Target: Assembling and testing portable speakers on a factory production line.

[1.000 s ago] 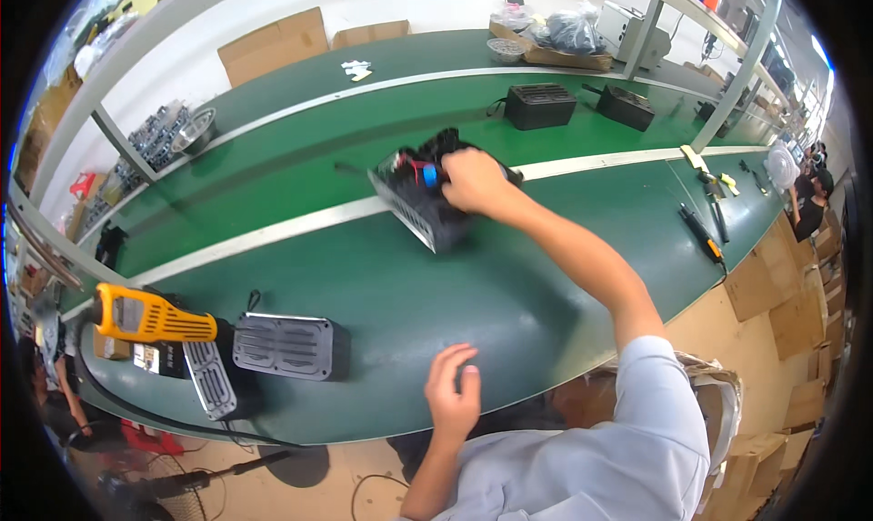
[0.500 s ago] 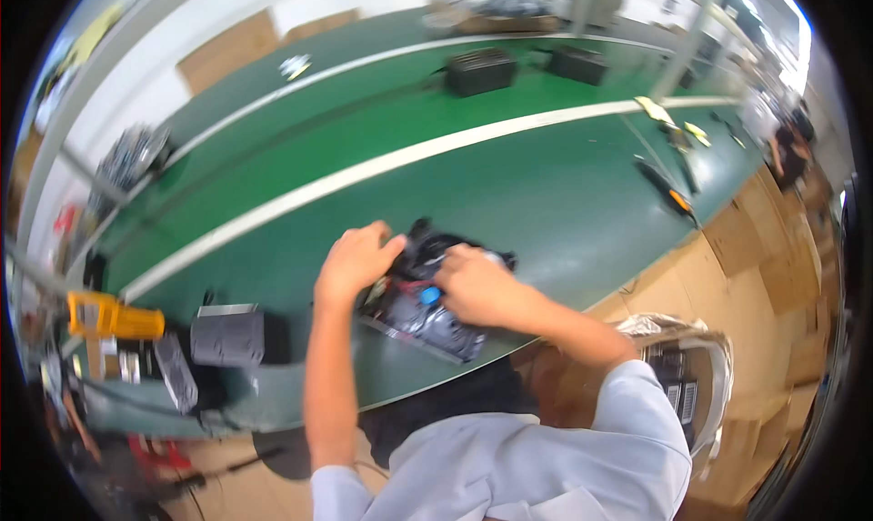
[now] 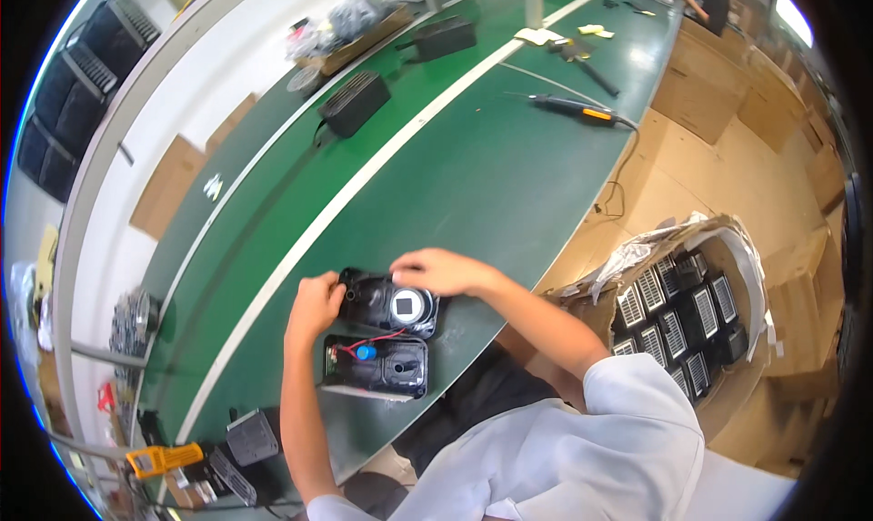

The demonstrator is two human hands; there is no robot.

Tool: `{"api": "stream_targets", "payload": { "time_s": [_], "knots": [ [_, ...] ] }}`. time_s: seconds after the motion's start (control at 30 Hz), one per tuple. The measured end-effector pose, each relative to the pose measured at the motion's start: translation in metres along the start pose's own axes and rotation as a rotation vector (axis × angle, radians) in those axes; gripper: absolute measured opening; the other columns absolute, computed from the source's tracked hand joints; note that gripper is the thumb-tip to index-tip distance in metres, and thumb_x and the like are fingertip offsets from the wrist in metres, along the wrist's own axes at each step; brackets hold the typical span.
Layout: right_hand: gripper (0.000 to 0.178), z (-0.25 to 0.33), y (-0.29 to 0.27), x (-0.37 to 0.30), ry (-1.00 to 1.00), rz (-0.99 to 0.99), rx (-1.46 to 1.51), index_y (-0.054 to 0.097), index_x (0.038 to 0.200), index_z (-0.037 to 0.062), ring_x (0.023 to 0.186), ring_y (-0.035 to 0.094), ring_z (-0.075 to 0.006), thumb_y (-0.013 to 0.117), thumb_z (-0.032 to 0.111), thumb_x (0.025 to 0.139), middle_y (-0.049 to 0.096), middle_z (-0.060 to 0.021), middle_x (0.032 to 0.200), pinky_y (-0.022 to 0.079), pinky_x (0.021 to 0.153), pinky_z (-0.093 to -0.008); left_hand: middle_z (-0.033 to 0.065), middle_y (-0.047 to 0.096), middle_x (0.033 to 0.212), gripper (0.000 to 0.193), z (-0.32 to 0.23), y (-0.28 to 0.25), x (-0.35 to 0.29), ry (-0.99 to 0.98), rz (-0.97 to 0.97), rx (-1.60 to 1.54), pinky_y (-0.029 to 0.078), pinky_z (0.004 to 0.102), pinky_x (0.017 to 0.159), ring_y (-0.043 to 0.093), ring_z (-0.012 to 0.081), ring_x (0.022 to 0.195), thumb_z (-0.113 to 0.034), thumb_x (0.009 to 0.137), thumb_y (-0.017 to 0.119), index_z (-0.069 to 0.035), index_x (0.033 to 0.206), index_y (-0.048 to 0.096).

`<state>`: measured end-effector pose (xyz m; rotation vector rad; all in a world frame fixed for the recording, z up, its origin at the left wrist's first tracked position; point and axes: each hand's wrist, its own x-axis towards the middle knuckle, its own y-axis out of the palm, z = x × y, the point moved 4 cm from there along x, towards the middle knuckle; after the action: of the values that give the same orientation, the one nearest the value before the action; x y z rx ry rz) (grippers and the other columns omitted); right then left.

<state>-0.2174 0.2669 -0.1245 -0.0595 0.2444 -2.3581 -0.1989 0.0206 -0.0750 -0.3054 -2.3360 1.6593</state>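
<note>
A black plastic casing lies opened into two halves at the near edge of the green workbench. The far half point(image 3: 368, 307) holds a round speaker point(image 3: 406, 306) with a black square at its white centre. In the near half point(image 3: 400, 366) sit a blue cylindrical part point(image 3: 366, 353) and a small circuit board. Red wires run between the halves. My left hand point(image 3: 316, 307) grips the far half's left end, thumb against the rim. Curled over that half's far edge, my right hand point(image 3: 441, 272) holds it near the speaker; its fingertips are partly hidden.
An orange-and-black electric screwdriver point(image 3: 577, 109) lies at the right with its cable over the bench edge. Black box-shaped units point(image 3: 355, 103) stand farther back. A yellow handheld device point(image 3: 164, 459) is at left. A large carton point(image 3: 759, 294) of black panelled units stands at right.
My view has swung right and down. The casing halves, overlapped and blurred under my hands before, now lie spread apart with the speaker facing up.
</note>
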Motion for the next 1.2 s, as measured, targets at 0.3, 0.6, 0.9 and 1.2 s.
{"api": "stream_targets", "payload": {
  "time_s": [0.3, 0.6, 0.9, 1.2],
  "knots": [
    [0.064, 0.005, 0.022, 0.046, 0.300, 0.455, 0.788, 0.049, 0.148, 0.0044, 0.126, 0.061, -0.0226, 0.050, 0.053, 0.106, 0.060, -0.0134, 0.142, 0.053, 0.105, -0.0408, 0.0185, 0.071, 0.091, 0.025, -0.006, -0.043, -0.026, 0.026, -0.541, -0.198, 0.055, 0.0428, 0.073, 0.071, 0.0343, 0.081, -0.006, 0.088, 0.070, 0.000, 0.111, 0.068],
    [0.049, 0.092, 0.057, -0.004, 0.306, -0.070, 0.578, 0.065, 0.125, -0.0018, 0.092, 0.072, -0.0235, 0.068, 0.033, 0.092, 0.073, -0.0153, 0.111, 0.059, 0.083, -0.0335, 0.0192, 0.070, 0.116, 0.028, -0.022, -0.071, -0.097, -0.138, -0.657, -0.347, 0.055, 0.0407, 0.092, 0.069, 0.0362, 0.105, -0.001, 0.087, 0.062, 0.000, 0.114, 0.068],
    [0.060, 0.122, 0.103, -0.053, -0.030, -0.461, 0.448, 0.058, 0.135, -0.0048, 0.098, 0.071, -0.0250, 0.060, 0.040, 0.094, 0.070, -0.0174, 0.118, 0.058, 0.088, -0.0342, 0.0111, 0.073, 0.103, 0.028, -0.043, 0.003, -0.127, 0.039, -0.301, -0.407, 0.040, 0.0467, 0.112, 0.058, 0.0325, 0.126, 0.005, 0.080, 0.057, -0.007, 0.097, 0.075],
    [0.084, 0.125, 0.107, -0.033, 0.040, -0.123, -0.055, 0.025, 0.160, 0.0005, 0.123, 0.051, -0.0209, 0.062, 0.034, 0.093, 0.052, -0.0138, 0.140, 0.042, 0.105, -0.0333, 0.0107, 0.074, 0.105, 0.028, -0.040, 0.001, -0.128, -0.040, -0.124, -0.282, 0.038, 0.0527, 0.112, 0.059, 0.0297, 0.126, 0.000, 0.077, 0.061, -0.010, 0.096, 0.078]
  ]
}}
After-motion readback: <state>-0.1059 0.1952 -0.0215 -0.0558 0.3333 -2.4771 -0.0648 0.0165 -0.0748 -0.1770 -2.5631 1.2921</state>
